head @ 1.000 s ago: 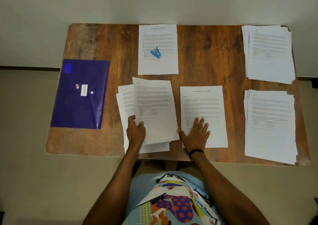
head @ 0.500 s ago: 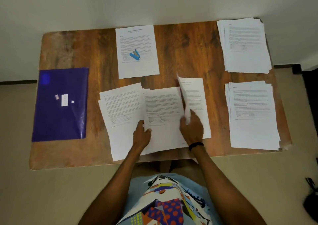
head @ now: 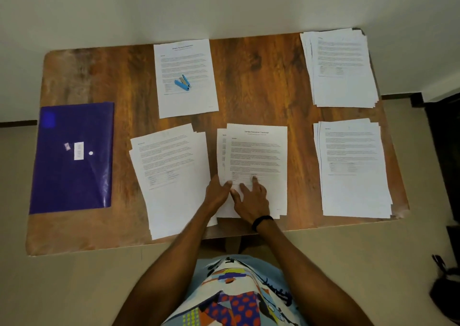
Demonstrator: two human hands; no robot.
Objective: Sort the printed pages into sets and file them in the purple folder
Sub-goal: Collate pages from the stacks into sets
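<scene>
On the wooden table (head: 261, 89), the purple folder (head: 72, 176) lies flat and closed at the left edge, its left side overhanging slightly, well apart from both hands. Near the middle of the front edge sits a small set of printed pages: a titled page (head: 258, 151) on top, with the left margin of a second sheet (head: 220, 151) showing beneath it. The right hand (head: 252, 200), a black wristband (head: 261, 222) on its wrist, rests on the lower part of the titled page with its fingers (head: 254, 180) spread and straight, holding nothing. The left hand (head: 217, 193) sits at the set's lower left edge with its thumb on the paper. Its other fingers are hidden, so I cannot tell whether it pinches the sheets or only touches them. Just left of the set, a tilted stack (head: 171, 176) of pages reaches the front edge. A single sheet (head: 184, 61) lies at the middle of the back edge with a blue stapler (head: 183, 82) on it. One thick pile (head: 341, 71) fills the back right corner, and another pile (head: 353, 171) lies in the front right corner.
</scene>
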